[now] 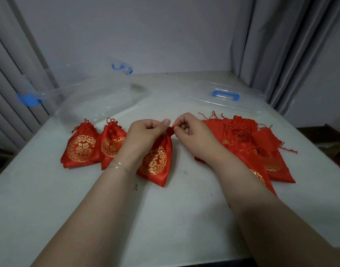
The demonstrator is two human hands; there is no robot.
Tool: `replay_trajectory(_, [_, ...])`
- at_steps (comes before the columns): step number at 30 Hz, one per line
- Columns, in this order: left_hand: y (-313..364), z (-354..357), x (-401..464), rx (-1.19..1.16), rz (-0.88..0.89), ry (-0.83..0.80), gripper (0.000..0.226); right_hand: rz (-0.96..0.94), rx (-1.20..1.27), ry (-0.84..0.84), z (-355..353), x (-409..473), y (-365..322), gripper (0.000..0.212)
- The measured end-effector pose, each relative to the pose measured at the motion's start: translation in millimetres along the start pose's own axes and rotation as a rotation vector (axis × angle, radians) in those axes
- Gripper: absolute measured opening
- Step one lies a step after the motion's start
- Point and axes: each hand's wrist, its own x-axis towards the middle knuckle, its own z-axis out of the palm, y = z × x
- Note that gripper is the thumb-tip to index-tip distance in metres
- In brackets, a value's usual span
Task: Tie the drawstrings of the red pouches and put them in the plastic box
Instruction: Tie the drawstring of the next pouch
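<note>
Red pouch (157, 160) on the table (184, 218), drawstring (171, 130) pinched by left hand (146, 132) and right hand (190, 130).

On the table (184, 218), the box (100, 97) stands at the far left corner and its lid (227, 98) lies toward the far right edge. Two tied pouches (80, 147) lie side by side before the box. Right of them, mid-table, lies a third pouch (155, 162). A heap of pouches (261, 147) lies before the lid, near the right edge.
</note>
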Motion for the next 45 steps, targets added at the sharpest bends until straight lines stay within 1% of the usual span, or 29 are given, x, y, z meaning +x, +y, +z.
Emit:
replay_trajectory(2, [0.1,-3.7,0.4,-0.047,-0.02,-0.061,0.009,-0.064,-0.106,-0.02,-0.8,-1.0,-0.1,0.008])
replay_trajectory(3, [0.1,-5.1,0.4,-0.023,-0.012,-0.078,0.006,-0.097,-0.16,-0.026,-1.4,-1.2,0.1,0.006])
replay_trajectory(7, [-1.9,-6.4,2.1,0.256,0.086,-0.08,0.014,-0.262,-0.358,-0.044,-0.7,-3.3,-4.1,0.007])
replay_trajectory(10, [-0.7,-3.1,0.4,0.44,0.17,-0.067,0.009,-0.333,-0.504,-0.07,-0.8,-5.1,-6.1,0.009])
replay_trajectory(11, [-0.8,-2.9,0.2,0.469,0.191,-0.054,0.007,-0.339,-0.522,-0.073,-0.6,-5.0,-5.8,0.011])
replay_trajectory(12, [-0.7,-3.4,0.4,0.462,0.197,-0.044,0.005,-0.325,-0.484,-0.07,-0.2,-5.2,-6.1,0.011])
replay_trajectory(13, [0.3,-3.9,0.0,0.422,0.186,-0.046,0.005,-0.282,-0.369,-0.062,-0.1,-5.3,-6.6,0.012])
replay_trajectory(15, [2.7,-5.5,-1.4,0.284,0.129,-0.084,0.005,-0.126,-0.018,-0.071,-1.3,-4.1,-8.0,0.016])
replay_trajectory(16, [4.5,-6.2,-2.5,0.214,0.096,-0.11,0.004,-0.064,0.118,-0.093,-2.2,-3.7,-8.9,0.018])
replay_trajectory(18, [7.9,-6.5,-4.7,0.11,0.061,-0.161,0.004,0.024,0.254,-0.157,-5.0,-2.8,-9.6,0.022])
replay_trajectory(21, [9.6,-7.2,-4.8,-0.014,0.057,-0.231,0.005,0.208,0.388,-0.297,-8.8,-2.6,-13.5,0.028])
replay_trajectory(23, [9.5,-8.7,-3.6,-0.035,0.07,-0.252,0.008,0.255,0.33,-0.318,-10.8,-3.9,-14.0,0.035])
replay_trajectory(25, [8.8,-9.7,-3.1,-0.039,0.066,-0.236,0.007,0.21,0.179,-0.264,-10.4,-3.7,-12.4,0.037])
replay_trajectory(27, [7.2,-9.9,-1.9,-0.059,0.05,-0.189,0.006,0.112,0.054,-0.142,-8.3,-2.4,-8.7,0.032])
replay_trajectory(29, [4.5,-9.8,-0.8,-0.064,0.052,-0.131,0.007,0.017,-0.018,-0.029,-6.5,-0.6,-5.6,0.021])
replay_trajectory(31, [1.3,-9.5,1.1,-0.025,0.074,-0.07,0.007,-0.049,-0.069,0.017,-5.5,0.6,-3.9,0.012])
replay_trajectory(34, [-1.4,-9.9,2.7,-0.002,0.08,-0.011,0.006,-0.126,-0.161,0.046,-4.2,1.7,-2.1,0.011])
replay_trajectory(37, [-1.0,-11.5,3.8,-0.051,0.043,0.002,0.008,-0.137,-0.124,0.003,-3.3,2.0,-0.1,0.013])
replay_trajectory(39, [-0.8,-11.3,3.7,-0.038,0.038,-0.008,0.009,-0.128,-0.119,-0.039,-2.9,1.1,2.1,0.013])
replay_trajectory(40, [-0.2,-10.7,2.9,-0.016,0.047,-0.021,0.009,-0.129,-0.125,-0.039,-2.8,0.6,2.6,0.012])
replay_trajectory(42, [0.5,-9.9,2.5,0.035,0.077,-0.044,0.01,-0.146,-0.099,0.012,-5.4,0.5,0.5,0.006])
replay_trajectory(43, [1.1,-10.0,2.6,0.044,0.087,-0.055,0.011,-0.156,-0.06,0.034,-7.8,1.0,-1.3,0.008])
replay_trajectory(44, [1.8,-10.1,1.9,0.041,0.092,-0.07,0.01,-0.158,-0.021,0.025,-10.6,1.4,-2.7,0.015])
replay_trajectory(45, [2.4,-10.1,1.7,0.034,0.099,-0.086,0.01,-0.142,0.003,-0.023,-13.3,1.9,-3.8,0.022])
